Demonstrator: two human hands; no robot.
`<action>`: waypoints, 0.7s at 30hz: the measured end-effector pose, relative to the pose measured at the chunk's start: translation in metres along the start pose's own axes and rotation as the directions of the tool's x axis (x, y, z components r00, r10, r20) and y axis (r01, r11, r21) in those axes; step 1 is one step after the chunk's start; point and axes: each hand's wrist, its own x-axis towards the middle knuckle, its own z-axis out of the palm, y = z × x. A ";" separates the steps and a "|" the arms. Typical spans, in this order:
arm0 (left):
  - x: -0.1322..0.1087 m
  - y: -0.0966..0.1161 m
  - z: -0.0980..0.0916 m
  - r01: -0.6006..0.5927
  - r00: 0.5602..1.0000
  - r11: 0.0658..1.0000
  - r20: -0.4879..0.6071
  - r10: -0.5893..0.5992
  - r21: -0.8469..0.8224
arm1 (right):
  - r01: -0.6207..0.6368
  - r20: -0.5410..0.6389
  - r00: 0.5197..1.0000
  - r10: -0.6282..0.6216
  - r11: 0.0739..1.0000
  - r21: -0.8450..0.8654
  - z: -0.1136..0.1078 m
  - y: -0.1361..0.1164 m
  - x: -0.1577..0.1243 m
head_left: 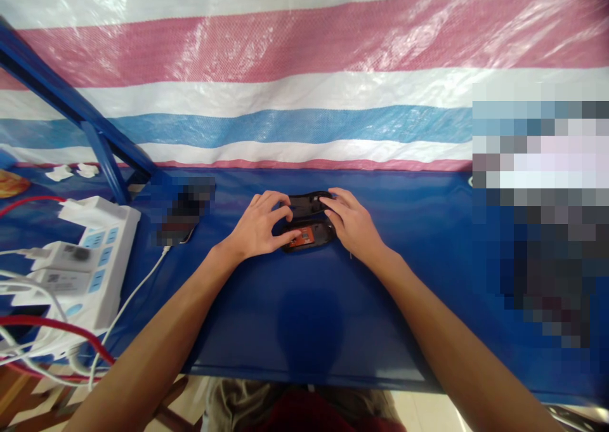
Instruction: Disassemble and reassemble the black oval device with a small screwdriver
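An opened computer mouse lies in two black parts on the blue table, in the middle of the head view. Farther from me is the mouse cover, its inner side showing. Nearer is the mouse base, with an orange circuit board in its left part. My left hand has its curled fingers at the cover's left end and its thumb over the circuit board. With its fingers on the right end of the cover, my right hand also reaches the base's right end. Fingers partly hide both parts.
On the left stand a white power strip with plugged-in chargers, red and white cables, and a phone on a white cable. A blue metal frame rises behind. Striped plastic sheeting backs the blue table. A blurred patch covers the right side.
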 end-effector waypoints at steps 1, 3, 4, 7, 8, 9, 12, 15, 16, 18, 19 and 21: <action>0.000 -0.001 -0.001 -0.012 1.000 1.000 0.008 0.012 -0.005 | 0.001 0.001 1.000 -0.001 1.000 -0.014 0.000 -0.001 0.000; 0.000 -0.002 -0.003 -0.038 0.999 0.999 0.026 0.039 -0.017 | 0.011 -0.001 1.000 -0.011 0.999 -0.043 0.000 -0.001 0.000; 0.000 -0.002 -0.004 -0.055 0.998 0.998 0.037 0.056 -0.027 | 0.017 -0.006 1.000 -0.018 0.998 -0.055 0.000 -0.001 0.000; 0.000 -0.004 -0.003 -0.088 0.993 0.995 0.069 0.092 -0.050 | 0.033 -0.029 0.999 -0.036 0.996 -0.077 0.000 -0.001 -0.001; -0.001 -0.004 -0.002 -0.092 0.993 0.994 0.072 0.096 -0.052 | 0.037 -0.035 0.999 -0.040 0.996 -0.079 -0.001 -0.002 -0.001; -0.001 -0.004 -0.001 -0.094 0.993 0.994 0.070 0.097 -0.050 | 0.042 -0.041 0.998 -0.045 0.996 -0.075 -0.002 -0.003 -0.001; -0.001 -0.006 0.001 -0.097 0.994 0.995 0.044 0.099 -0.028 | 0.081 -0.055 0.995 -0.083 0.996 -0.043 -0.005 -0.007 -0.001; -0.001 -0.006 0.004 -0.104 0.994 0.994 -0.018 0.104 -0.009 | 0.184 -0.027 0.983 -0.184 0.983 -0.008 -0.007 -0.011 -0.001; -0.001 -0.005 0.005 -0.103 0.994 0.995 -0.046 0.103 -0.009 | 0.219 -0.010 0.976 -0.219 0.976 -0.001 -0.007 -0.012 -0.002; -0.001 -0.002 0.006 -0.092 0.991 0.996 -0.103 0.089 -0.022 | 0.258 0.012 0.966 -0.258 0.966 0.003 -0.006 -0.012 -0.002; -0.001 -0.001 0.007 -0.086 0.988 0.996 -0.132 0.081 -0.035 | 0.259 0.014 0.966 -0.259 0.966 0.000 -0.005 -0.012 -0.003; -0.002 0.003 0.009 -0.078 0.980 0.994 -0.189 0.063 -0.073 | 0.245 -0.003 0.970 -0.245 0.970 -0.010 -0.003 -0.010 -0.003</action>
